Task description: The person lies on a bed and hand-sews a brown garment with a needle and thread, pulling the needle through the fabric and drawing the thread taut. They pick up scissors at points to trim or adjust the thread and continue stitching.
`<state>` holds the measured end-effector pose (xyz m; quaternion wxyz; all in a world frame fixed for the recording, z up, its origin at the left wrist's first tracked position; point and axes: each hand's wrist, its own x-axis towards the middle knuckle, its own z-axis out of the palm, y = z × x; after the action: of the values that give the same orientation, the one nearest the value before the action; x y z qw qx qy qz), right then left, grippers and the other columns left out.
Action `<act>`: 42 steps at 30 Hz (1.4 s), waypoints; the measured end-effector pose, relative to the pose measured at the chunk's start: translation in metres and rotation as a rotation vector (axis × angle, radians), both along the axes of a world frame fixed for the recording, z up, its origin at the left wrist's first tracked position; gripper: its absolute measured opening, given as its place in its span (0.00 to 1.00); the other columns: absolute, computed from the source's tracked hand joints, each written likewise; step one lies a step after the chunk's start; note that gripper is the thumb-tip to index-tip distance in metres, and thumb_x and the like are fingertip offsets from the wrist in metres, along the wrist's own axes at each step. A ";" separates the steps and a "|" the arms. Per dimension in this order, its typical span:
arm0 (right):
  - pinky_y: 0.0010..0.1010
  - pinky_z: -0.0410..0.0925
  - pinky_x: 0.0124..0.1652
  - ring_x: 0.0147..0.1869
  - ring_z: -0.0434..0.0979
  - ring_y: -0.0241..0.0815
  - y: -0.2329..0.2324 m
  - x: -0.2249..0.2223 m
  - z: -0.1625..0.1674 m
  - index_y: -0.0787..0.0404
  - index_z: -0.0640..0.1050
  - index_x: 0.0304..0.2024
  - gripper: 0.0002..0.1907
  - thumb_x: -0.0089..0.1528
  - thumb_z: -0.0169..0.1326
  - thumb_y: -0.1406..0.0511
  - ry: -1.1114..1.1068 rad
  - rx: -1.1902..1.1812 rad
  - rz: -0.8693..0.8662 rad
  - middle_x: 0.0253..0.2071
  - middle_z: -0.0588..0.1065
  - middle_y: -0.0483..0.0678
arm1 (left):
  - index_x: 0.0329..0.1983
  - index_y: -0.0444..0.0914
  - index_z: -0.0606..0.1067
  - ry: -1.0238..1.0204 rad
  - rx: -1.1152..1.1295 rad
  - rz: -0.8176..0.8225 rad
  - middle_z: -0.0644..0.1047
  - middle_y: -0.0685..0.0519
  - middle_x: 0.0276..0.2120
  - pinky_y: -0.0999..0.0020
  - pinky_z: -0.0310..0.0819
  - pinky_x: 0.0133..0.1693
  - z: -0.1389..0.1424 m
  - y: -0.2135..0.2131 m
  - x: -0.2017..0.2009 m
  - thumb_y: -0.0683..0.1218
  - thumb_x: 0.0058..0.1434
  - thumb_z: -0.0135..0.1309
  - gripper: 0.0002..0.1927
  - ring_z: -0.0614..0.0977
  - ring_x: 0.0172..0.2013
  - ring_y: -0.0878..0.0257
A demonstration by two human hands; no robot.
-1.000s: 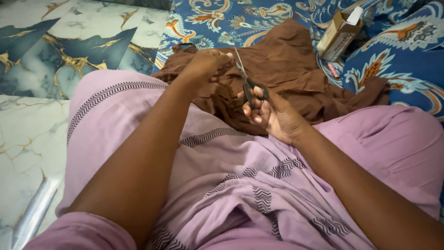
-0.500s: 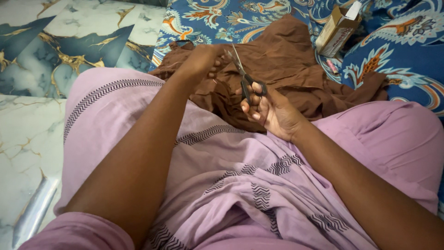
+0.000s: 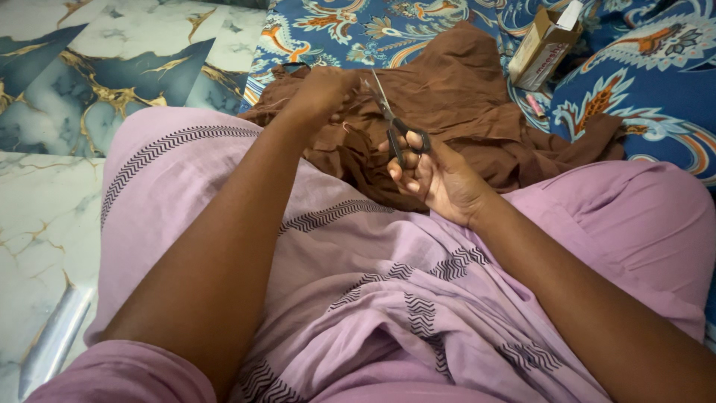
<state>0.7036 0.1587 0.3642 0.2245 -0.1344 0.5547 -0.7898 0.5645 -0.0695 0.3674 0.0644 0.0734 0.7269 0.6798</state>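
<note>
I sit with my knees under a lilac garment (image 3: 358,298) with dark zigzag bands. A crumpled brown cloth (image 3: 462,104) lies past my knees on a blue patterned sheet (image 3: 641,97). My right hand (image 3: 436,175) holds black-handled scissors (image 3: 399,127), blades pointing up and away, slightly apart. My left hand (image 3: 321,93) pinches the brown cloth's edge just left of the blade tips, holding it up.
A small open cardboard box (image 3: 543,46) rests on the blue sheet at the upper right, with a small pink item (image 3: 535,106) beside it. Marble-patterned floor tiles (image 3: 67,89) in white, blue and gold lie to the left.
The view has shifted slightly. Both hands stay at the brown cloth, the scissors held near the pinched edge; the blades look a little nearer my left hand.
</note>
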 end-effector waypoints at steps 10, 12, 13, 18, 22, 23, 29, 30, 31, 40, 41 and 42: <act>0.20 0.64 0.38 0.41 0.72 0.32 0.002 -0.001 -0.003 0.67 0.73 0.60 0.34 0.67 0.53 0.45 0.027 -0.047 0.050 0.37 0.75 0.45 | 0.28 0.38 0.75 -0.073 0.060 -0.118 0.66 0.61 0.18 0.70 0.57 0.23 0.002 -0.003 0.001 0.47 0.62 0.51 0.10 0.64 0.19 0.70; 0.19 0.65 0.38 0.42 0.73 0.32 0.002 0.000 -0.004 0.66 0.73 0.60 0.35 0.65 0.53 0.45 0.006 -0.039 0.038 0.38 0.75 0.45 | 0.29 0.37 0.75 -0.082 0.101 -0.182 0.64 0.62 0.18 0.70 0.52 0.23 -0.001 -0.003 0.000 0.46 0.63 0.51 0.10 0.60 0.18 0.70; 0.19 0.65 0.38 0.42 0.74 0.32 0.002 0.000 -0.004 0.66 0.73 0.59 0.35 0.65 0.53 0.44 -0.005 -0.035 0.031 0.38 0.76 0.45 | 0.29 0.37 0.76 -0.087 0.122 -0.213 0.63 0.62 0.17 0.70 0.50 0.22 -0.002 -0.004 -0.001 0.46 0.63 0.50 0.10 0.59 0.18 0.70; 0.20 0.66 0.39 0.38 0.71 0.31 0.001 0.000 -0.003 0.66 0.73 0.59 0.32 0.66 0.53 0.46 -0.005 -0.021 0.041 0.37 0.75 0.45 | 0.30 0.37 0.73 -0.091 0.132 -0.234 0.61 0.62 0.18 0.71 0.52 0.22 -0.004 -0.006 -0.003 0.46 0.65 0.50 0.10 0.58 0.18 0.70; 0.19 0.66 0.39 0.37 0.70 0.30 0.000 0.000 -0.003 0.66 0.73 0.60 0.31 0.67 0.52 0.48 -0.033 -0.025 0.045 0.36 0.74 0.44 | 0.34 0.37 0.78 -0.148 0.138 -0.272 0.62 0.64 0.18 0.73 0.50 0.22 0.000 -0.007 0.000 0.48 0.66 0.48 0.12 0.56 0.17 0.72; 0.19 0.66 0.39 0.35 0.69 0.30 0.000 0.000 -0.003 0.66 0.73 0.60 0.31 0.67 0.52 0.48 -0.037 -0.037 0.056 0.36 0.74 0.44 | 0.34 0.36 0.78 -0.152 0.152 -0.278 0.62 0.64 0.18 0.73 0.49 0.22 0.002 -0.008 0.001 0.47 0.66 0.48 0.12 0.56 0.17 0.72; 0.17 0.64 0.36 0.33 0.66 0.30 0.002 0.001 -0.003 0.66 0.72 0.60 0.30 0.67 0.54 0.50 -0.061 -0.077 0.092 0.36 0.73 0.44 | 0.33 0.36 0.76 -0.152 0.194 -0.284 0.61 0.64 0.17 0.73 0.47 0.22 0.005 -0.010 0.008 0.47 0.67 0.49 0.12 0.54 0.17 0.72; 0.17 0.64 0.36 0.33 0.66 0.30 0.001 0.000 -0.003 0.65 0.72 0.60 0.29 0.67 0.55 0.50 -0.059 -0.068 0.087 0.36 0.73 0.44 | 0.32 0.36 0.76 -0.153 0.210 -0.300 0.61 0.64 0.17 0.73 0.47 0.22 0.006 -0.010 0.007 0.47 0.68 0.49 0.12 0.54 0.17 0.72; 0.17 0.63 0.36 0.33 0.66 0.30 0.001 0.000 -0.003 0.65 0.72 0.60 0.29 0.67 0.55 0.51 -0.057 -0.058 0.082 0.36 0.73 0.44 | 0.32 0.37 0.75 -0.154 0.226 -0.316 0.60 0.64 0.17 0.73 0.46 0.22 0.006 -0.010 0.007 0.47 0.68 0.49 0.12 0.54 0.17 0.72; 0.20 0.63 0.37 0.31 0.64 0.31 -0.001 0.002 -0.003 0.66 0.73 0.59 0.28 0.68 0.56 0.51 -0.027 -0.113 0.088 0.35 0.73 0.43 | 0.31 0.37 0.75 -0.152 0.290 -0.305 0.60 0.64 0.17 0.72 0.49 0.23 0.002 -0.008 0.003 0.47 0.68 0.49 0.12 0.59 0.18 0.72; 0.20 0.63 0.36 0.31 0.64 0.31 -0.001 0.003 -0.002 0.66 0.73 0.59 0.28 0.68 0.55 0.50 -0.023 -0.125 0.090 0.35 0.74 0.44 | 0.30 0.38 0.75 -0.147 0.314 -0.321 0.61 0.64 0.17 0.72 0.49 0.23 0.002 -0.008 0.003 0.46 0.68 0.50 0.11 0.59 0.18 0.72; 0.20 0.62 0.35 0.31 0.64 0.31 -0.001 0.003 -0.002 0.67 0.73 0.58 0.29 0.67 0.54 0.50 -0.020 -0.136 0.091 0.35 0.74 0.44 | 0.30 0.38 0.74 -0.142 0.338 -0.336 0.62 0.64 0.17 0.72 0.49 0.23 0.002 -0.007 0.003 0.46 0.68 0.50 0.11 0.60 0.18 0.72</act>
<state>0.7063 0.1576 0.3618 0.2560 -0.1667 0.4907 -0.8160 0.5672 -0.0768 0.3696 0.2143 0.1551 0.5742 0.7748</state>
